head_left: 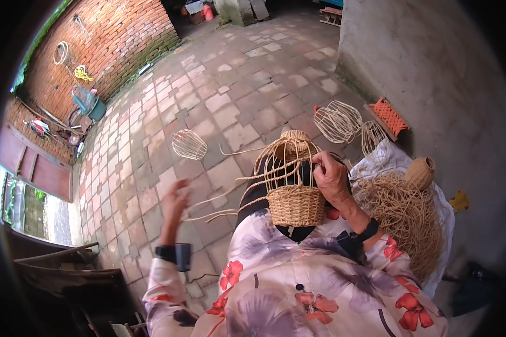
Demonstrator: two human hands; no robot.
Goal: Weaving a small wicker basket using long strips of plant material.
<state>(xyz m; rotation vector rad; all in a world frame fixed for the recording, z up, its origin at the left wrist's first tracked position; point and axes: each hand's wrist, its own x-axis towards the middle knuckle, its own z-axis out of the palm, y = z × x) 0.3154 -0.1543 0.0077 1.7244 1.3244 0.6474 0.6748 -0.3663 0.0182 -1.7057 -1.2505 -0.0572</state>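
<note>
A half-woven basket [296, 205] sits in my lap, its straw-coloured lower part closely woven and its bare wire ribs standing above. My right hand [330, 178] is closed on the ribs at the basket's right side. Out to the left, my left hand [176, 203] is raised and smeared by motion, so its grip is unclear. Several loose straw cords [222, 195] trail left from the ribs, and some reach close to that hand. Just beyond the ribs is another woven straw piece [294, 144], partly hidden behind them.
A heap of straw cord [402, 216] lies on a white cloth [445, 236] at my right, with a small woven vessel [420, 173] on it. Wire frames [338, 122] stand near an orange crate [387, 117] by the wall. One wire frame [189, 144] lies on the paving ahead.
</note>
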